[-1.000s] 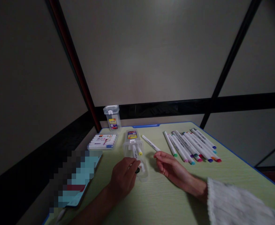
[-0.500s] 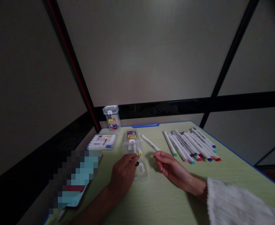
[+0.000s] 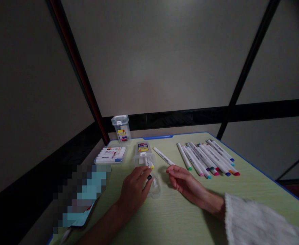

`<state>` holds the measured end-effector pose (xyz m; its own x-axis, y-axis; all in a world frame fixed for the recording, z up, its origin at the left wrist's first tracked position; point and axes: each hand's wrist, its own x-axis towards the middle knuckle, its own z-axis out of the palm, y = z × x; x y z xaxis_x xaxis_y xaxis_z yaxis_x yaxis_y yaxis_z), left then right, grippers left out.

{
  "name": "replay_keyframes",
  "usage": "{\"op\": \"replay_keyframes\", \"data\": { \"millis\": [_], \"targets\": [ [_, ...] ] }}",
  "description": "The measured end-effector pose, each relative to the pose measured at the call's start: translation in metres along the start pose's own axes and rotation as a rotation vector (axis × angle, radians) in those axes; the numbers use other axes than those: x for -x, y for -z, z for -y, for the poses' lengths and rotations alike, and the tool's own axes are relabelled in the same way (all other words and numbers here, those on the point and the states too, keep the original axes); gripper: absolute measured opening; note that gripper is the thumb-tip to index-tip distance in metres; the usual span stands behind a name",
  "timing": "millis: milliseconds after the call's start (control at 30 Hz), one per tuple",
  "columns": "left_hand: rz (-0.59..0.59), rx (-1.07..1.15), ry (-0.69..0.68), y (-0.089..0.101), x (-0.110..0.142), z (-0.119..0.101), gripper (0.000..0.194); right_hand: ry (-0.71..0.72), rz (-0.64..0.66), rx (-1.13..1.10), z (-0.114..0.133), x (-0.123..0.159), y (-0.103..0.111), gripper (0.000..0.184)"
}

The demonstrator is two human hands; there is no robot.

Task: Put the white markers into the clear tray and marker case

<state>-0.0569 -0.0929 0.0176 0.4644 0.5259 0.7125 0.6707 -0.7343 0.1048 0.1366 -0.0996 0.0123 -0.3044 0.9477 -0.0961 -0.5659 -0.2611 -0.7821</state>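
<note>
My left hand [image 3: 134, 187] is at the near end of a clear plastic box [image 3: 136, 160] lying on its side, lid toward me. Its thumb and fingers surround the black end of a marker [image 3: 149, 177], whose shaft the hand hides. Inside the box opening sits a yellow-ended marker [image 3: 152, 167]. Close by on the right, my right hand [image 3: 183, 182] is half curled, thumb against the fingers. A white marker [image 3: 162, 154] runs into its fingertips, its near end hidden. The clear lid [image 3: 156, 194] lies folded open on the table.
Several white markers with coloured ends [image 3: 208, 158] lie on the right of the table [image 3: 170, 217]. An upright clear box [image 3: 121, 131] stands at the back left, near a flat pack of markers [image 3: 111, 154]. A partly pixelated turquoise-edged device [image 3: 88, 190] lies at the left edge.
The thumb and fingers of my left hand have spread slightly around the marker, and more of its black end shows. My right hand has barely shifted.
</note>
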Motion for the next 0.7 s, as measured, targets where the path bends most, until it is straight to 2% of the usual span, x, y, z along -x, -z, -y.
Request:
{"op": "replay_keyframes", "data": {
  "millis": [700],
  "targets": [
    [0.122,0.024,0.125,-0.0044,0.0010,0.0038,0.030,-0.026,-0.006,0.036,0.0014,0.0009,-0.0018,0.022]
  ]
}}
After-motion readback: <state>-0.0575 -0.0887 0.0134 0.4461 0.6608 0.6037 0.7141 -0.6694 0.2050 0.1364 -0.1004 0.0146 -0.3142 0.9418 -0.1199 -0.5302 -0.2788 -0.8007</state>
